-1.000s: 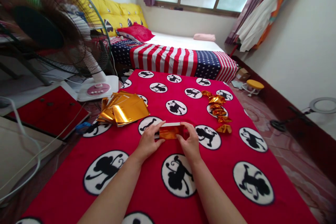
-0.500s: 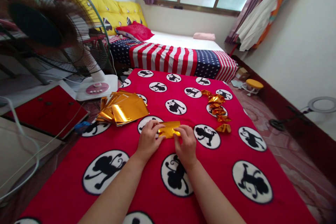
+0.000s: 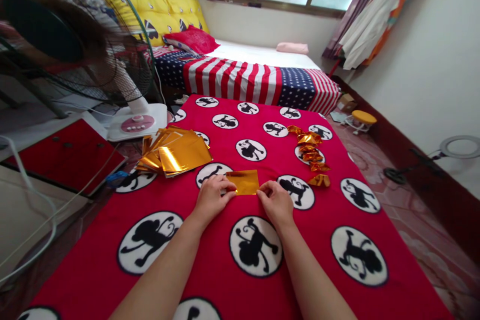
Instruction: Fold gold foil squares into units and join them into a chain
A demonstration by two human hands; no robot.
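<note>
A small gold foil sheet (image 3: 243, 181), oblong and fairly flat, lies on the red cloth (image 3: 300, 255) printed with monkeys. My left hand (image 3: 213, 197) pinches its lower left corner, fingers pressed together. At the lower right corner, my right hand (image 3: 276, 201) has thumb and fingers closed on the foil's edge. To the left is a fanned stack of larger gold sheets (image 3: 183, 152). Several crumpled or folded gold pieces (image 3: 311, 152) form a curved row on the right.
A standing fan (image 3: 137, 120) is at the left beside a red-topped box (image 3: 67, 152). Behind the cloth-covered surface is a bed (image 3: 240, 77) with a red pillow (image 3: 193, 40). A yellow stool (image 3: 363, 117) stands on the floor at the right.
My right hand has moved right, from over the foil to its lower right corner. The foil now looks flatter and more of it shows. My left hand has hardly moved.
</note>
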